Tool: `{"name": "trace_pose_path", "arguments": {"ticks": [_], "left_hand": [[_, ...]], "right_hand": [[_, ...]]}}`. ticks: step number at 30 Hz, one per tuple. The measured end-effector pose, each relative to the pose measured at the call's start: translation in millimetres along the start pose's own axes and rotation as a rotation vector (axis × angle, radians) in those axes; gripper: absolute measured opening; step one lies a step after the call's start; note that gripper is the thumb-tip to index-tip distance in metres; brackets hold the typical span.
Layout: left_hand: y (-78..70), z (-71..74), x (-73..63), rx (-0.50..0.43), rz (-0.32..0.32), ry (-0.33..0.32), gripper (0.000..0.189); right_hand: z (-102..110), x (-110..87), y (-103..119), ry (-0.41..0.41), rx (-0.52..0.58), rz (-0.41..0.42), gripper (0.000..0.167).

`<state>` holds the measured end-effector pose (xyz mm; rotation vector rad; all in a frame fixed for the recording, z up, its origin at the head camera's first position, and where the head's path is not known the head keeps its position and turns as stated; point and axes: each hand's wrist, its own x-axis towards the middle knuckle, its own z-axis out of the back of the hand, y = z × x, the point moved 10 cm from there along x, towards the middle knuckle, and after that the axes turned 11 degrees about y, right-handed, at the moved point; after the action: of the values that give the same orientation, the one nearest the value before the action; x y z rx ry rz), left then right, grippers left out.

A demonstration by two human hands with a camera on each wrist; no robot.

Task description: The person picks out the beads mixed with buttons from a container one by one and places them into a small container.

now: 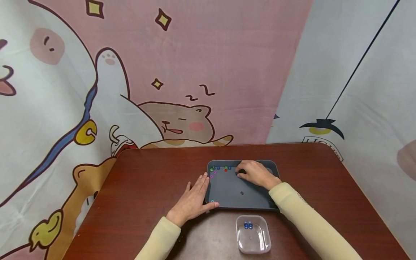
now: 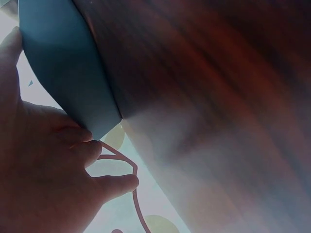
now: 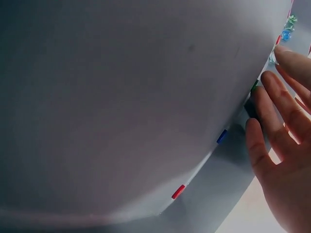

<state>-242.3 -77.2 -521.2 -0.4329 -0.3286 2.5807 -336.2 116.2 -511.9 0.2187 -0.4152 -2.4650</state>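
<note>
On the reddish-brown wooden table (image 1: 156, 173), work looks early: two blue beads (image 1: 246, 226) in clear square plastic box (image 1: 256, 241), small multicoloured pieces (image 1: 225, 168) remaining in dark-grey rectangular tray (image 1: 227, 193), left hand (image 1: 191, 202) straight-fingered against it, right hand (image 1: 255, 174) inside, grip undeterminable.

Pink-and-white cartoon backdrop (image 1: 240, 72) behind a reddish-brown table (image 1: 156, 173)

Indoors, in a spot backed by decorative cloth; whether home or studio, I cannot tell. Creased pink-and-white cartoon fabric (image 1: 240, 68) fills the head view's upper left and centre, a paler stretch (image 1: 364, 83) the upper right, above a reddish-brown wood-grained surface (image 1: 152, 173) across the lower part.
</note>
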Motion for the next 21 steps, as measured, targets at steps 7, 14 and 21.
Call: {"name": "trace_pose_path", "arguments": {"ticks": [7, 14, 21], "left_hand": [[0.1, 0.1, -0.6, 0.002, -0.001, -0.003, 0.104], [-0.3, -0.4, -1.2, -0.003, -0.001, -0.001, 0.104], [-0.2, -0.2, -1.2, 0.004, -0.002, -0.001, 0.104]], "right_hand": [[6, -1.6, 4, -0.011, 0.016, 0.024, 0.019], [20, -5.4, 10, -0.04, 0.046, 0.057, 0.019], [38, -11.1, 16, -0.064, 0.058, 0.072, 0.019]]}}
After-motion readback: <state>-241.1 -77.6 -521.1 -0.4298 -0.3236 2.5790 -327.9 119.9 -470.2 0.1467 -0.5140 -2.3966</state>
